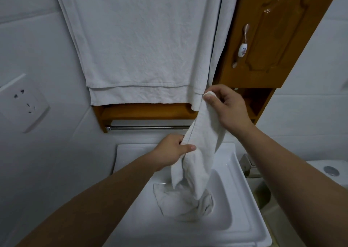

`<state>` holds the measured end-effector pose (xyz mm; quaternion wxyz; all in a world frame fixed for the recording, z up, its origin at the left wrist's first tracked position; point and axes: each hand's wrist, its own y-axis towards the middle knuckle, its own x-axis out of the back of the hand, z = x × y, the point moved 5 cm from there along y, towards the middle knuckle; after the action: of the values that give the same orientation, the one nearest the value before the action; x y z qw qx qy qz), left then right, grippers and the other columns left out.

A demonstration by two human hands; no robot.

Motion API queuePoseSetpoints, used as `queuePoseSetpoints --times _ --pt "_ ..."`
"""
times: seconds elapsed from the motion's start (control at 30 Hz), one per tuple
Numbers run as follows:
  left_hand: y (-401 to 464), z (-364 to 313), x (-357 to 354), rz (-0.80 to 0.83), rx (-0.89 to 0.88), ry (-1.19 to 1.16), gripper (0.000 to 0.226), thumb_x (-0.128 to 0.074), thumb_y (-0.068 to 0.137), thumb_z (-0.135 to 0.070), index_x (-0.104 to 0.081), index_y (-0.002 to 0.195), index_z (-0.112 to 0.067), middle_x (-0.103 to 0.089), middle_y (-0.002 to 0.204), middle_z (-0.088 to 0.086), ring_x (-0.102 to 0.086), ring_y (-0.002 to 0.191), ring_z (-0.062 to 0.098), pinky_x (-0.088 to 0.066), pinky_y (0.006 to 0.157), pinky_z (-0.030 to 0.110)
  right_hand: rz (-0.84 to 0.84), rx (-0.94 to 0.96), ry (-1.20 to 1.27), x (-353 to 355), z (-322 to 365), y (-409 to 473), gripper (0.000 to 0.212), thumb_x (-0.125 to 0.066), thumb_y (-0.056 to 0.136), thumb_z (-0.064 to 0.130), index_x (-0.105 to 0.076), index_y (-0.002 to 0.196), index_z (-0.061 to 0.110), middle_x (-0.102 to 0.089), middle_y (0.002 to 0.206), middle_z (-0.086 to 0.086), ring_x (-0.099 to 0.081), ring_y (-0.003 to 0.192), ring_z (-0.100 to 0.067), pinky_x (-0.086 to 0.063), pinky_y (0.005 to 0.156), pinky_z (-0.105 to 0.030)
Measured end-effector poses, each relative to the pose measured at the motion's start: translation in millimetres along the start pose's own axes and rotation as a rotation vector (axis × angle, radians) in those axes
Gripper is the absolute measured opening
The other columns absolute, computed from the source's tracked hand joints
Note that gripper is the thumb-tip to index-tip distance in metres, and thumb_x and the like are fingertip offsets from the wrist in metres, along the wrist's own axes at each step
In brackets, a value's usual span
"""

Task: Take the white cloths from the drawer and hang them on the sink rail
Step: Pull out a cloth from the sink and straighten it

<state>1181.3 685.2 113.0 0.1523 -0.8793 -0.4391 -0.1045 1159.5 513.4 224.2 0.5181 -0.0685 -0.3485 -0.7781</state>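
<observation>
A white cloth (203, 133) hangs stretched above the white sink (243, 205). My right hand (226, 107) pinches its top corner, up near the wooden cabinet. My left hand (171, 150) grips the cloth lower down, at its left edge. The cloth's lower end trails into the basin, where more white cloth (180, 201) lies crumpled; I cannot tell if that is a second cloth. The metal rail (146, 127) runs horizontally under a wooden shelf, just behind my left hand, and it is bare on its visible length.
A large white towel (141, 43) hangs down the wall above the wooden shelf (145, 111). A wooden cabinet door (273, 35) with a ceramic handle is at upper right. A wall socket (23, 103) is left. A toilet cistern (327, 173) stands at the right.
</observation>
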Motion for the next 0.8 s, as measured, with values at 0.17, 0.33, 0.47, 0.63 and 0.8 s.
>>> queuePoseSetpoints --times 0.17,0.33,0.47,0.63,0.8 --pt "-6 -1 2 -0.015 -0.049 0.08 0.021 -0.059 0.097 -0.033 -0.07 0.113 -0.026 -0.071 0.104 -0.015 -0.067 0.093 0.006 -0.053 0.082 0.025 -0.047 -0.038 -0.143 13 -11 -4 0.019 -0.056 0.099 0.039 -0.064 0.111 0.027 -0.059 0.093 0.022 -0.056 0.085 0.002 -0.042 0.071 -0.017" --pt "-4 5 17 -0.002 -0.009 0.239 0.028 -0.049 0.1 -0.035 -0.065 0.122 -0.025 -0.067 0.117 -0.006 -0.062 0.104 0.015 -0.049 0.094 0.038 -0.003 0.008 -0.531 21 -31 -17 0.03 -0.048 0.102 0.044 -0.063 0.118 0.023 -0.057 0.083 0.01 -0.054 0.073 -0.013 -0.039 0.06 -0.024" --pt "0 -7 25 0.008 -0.03 0.348 0.029 -0.048 0.1 -0.035 -0.064 0.123 -0.026 -0.067 0.115 -0.007 -0.061 0.101 0.013 -0.047 0.084 0.031 -0.044 -0.066 -0.53 23 -42 -22 0.03 -0.048 0.101 0.045 -0.062 0.117 0.024 -0.061 0.086 0.009 -0.054 0.073 -0.01 -0.039 0.061 -0.021" --pt "6 -8 28 0.004 0.036 0.301 0.026 -0.055 0.098 -0.03 -0.068 0.119 -0.024 -0.071 0.109 -0.006 -0.065 0.099 0.015 -0.052 0.09 0.035 -0.056 -0.151 -0.286 12 -45 -29 0.017 -0.055 0.099 0.041 -0.063 0.107 0.028 -0.061 0.088 0.017 -0.058 0.082 -0.004 -0.049 0.07 -0.023" --pt "11 8 39 -0.156 0.232 -0.184 0.028 -0.061 0.095 -0.015 -0.066 0.121 -0.005 -0.072 0.11 0.009 -0.069 0.1 0.027 -0.052 0.096 0.047 -0.014 -0.19 -0.112 -9 -35 -43 0.006 -0.06 0.098 0.033 -0.064 0.099 0.029 -0.063 0.088 0.016 -0.058 0.081 -0.001 -0.043 0.065 -0.02"
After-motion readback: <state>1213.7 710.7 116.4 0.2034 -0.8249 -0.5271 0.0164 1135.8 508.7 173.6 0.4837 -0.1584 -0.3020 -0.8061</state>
